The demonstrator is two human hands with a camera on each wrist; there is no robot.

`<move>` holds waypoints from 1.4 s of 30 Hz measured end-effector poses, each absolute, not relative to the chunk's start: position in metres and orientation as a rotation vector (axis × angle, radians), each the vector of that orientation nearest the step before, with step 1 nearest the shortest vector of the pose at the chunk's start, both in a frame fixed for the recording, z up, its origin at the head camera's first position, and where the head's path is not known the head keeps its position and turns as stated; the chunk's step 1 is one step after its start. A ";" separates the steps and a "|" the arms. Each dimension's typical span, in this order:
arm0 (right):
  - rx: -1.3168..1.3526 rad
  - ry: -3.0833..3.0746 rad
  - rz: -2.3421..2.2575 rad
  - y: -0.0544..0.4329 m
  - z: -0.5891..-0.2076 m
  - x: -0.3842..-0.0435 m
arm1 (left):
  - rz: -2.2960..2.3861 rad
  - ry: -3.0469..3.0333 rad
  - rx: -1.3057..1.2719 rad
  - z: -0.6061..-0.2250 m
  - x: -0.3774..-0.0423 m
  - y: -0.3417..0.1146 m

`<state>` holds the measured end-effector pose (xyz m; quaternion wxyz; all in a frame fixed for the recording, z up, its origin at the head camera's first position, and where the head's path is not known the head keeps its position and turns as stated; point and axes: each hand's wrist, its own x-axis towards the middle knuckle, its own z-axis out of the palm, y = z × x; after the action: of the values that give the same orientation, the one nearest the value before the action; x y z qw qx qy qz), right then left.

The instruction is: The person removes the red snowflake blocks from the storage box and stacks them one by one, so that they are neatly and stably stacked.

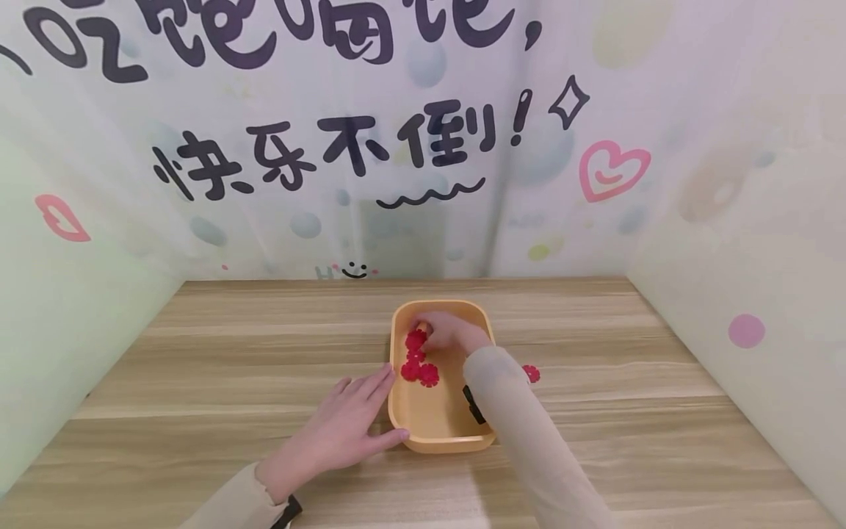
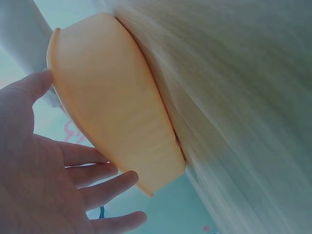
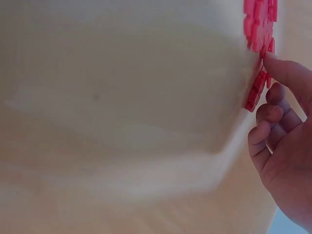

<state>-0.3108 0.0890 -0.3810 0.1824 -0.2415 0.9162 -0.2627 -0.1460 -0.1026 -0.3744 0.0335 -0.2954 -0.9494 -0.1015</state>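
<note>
A shallow orange plastic tray (image 1: 432, 419) sits on the table with several red flower-shaped interlocking discs (image 1: 429, 375) lying toward its left side. My right hand (image 1: 452, 330) reaches into the tray's far part, and its thumb and forefinger pinch a red flower-shaped disc (image 3: 256, 91) near the tray wall. Other discs (image 3: 258, 24) lie just beyond the thumb. My left hand (image 1: 346, 422) spreads along the tray's left side, thumb at the near corner and fingertips touching the rim. In the left wrist view the left fingers (image 2: 109, 190) are nearly straight against the tray's outer wall (image 2: 112, 92).
Another red disc (image 1: 531, 373) lies on the wooden table (image 1: 264, 330) right of the tray, partly behind the right sleeve (image 1: 529, 433). A printed curtain (image 1: 423, 242) hangs at the table's back edge, with pale walls at both sides.
</note>
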 end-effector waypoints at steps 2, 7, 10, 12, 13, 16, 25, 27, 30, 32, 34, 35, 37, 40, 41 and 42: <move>-0.689 2.593 -0.724 0.088 -0.382 -0.311 | -0.311 -2.918 -0.909 -0.374 -0.146 -0.103; -0.690 2.598 -0.691 0.087 -0.383 -0.312 | -0.308 -2.913 -0.908 -0.374 -0.145 -0.103; -0.705 2.592 -0.677 0.086 -0.383 -0.313 | -0.311 -2.910 -0.906 -0.374 -0.146 -0.103; -0.701 2.582 -0.675 0.087 -0.384 -0.313 | -0.310 -2.909 -0.904 -0.374 -0.146 -0.103; -0.695 2.578 -0.674 0.087 -0.384 -0.313 | -0.311 -2.910 -0.904 -0.375 -0.146 -0.103; -0.649 2.562 -0.698 0.088 -0.384 -0.312 | -0.309 -2.909 -0.904 -0.375 -0.146 -0.103; -0.674 2.543 -0.728 0.088 -0.384 -0.309 | -0.299 -2.904 -0.906 -0.375 -0.146 -0.102; -0.693 2.545 -0.717 0.088 -0.384 -0.309 | -0.299 -2.903 -0.908 -0.375 -0.146 -0.102; -0.715 2.561 -0.683 0.087 -0.383 -0.308 | -0.296 -2.901 -0.909 -0.375 -0.146 -0.102; -0.731 2.566 -0.671 0.087 -0.383 -0.309 | -0.297 -2.898 -0.910 -0.375 -0.146 -0.102; -0.744 2.567 -0.665 0.087 -0.383 -0.309 | -0.297 -2.898 -0.909 -0.375 -0.146 -0.102; -0.743 2.564 -0.673 0.087 -0.383 -0.309 | -0.299 -2.898 -0.910 -0.375 -0.146 -0.102; -0.730 2.558 -0.684 0.087 -0.384 -0.310 | -0.297 -2.898 -0.908 -0.375 -0.146 -0.102; -0.722 2.546 -0.705 0.087 -0.385 -0.311 | -0.296 -2.900 -0.906 -0.375 -0.146 -0.101; -0.715 2.541 -0.712 0.087 -0.385 -0.311 | -0.296 -2.900 -0.905 -0.375 -0.146 -0.101; -0.719 2.539 -0.712 0.087 -0.385 -0.311 | -0.295 -2.900 -0.905 -0.375 -0.146 -0.101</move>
<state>-0.3108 0.0867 -0.3852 0.2028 -0.2576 0.9097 -0.2549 -0.1459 -0.1010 -0.3746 0.0447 -0.2962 -0.9492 -0.0965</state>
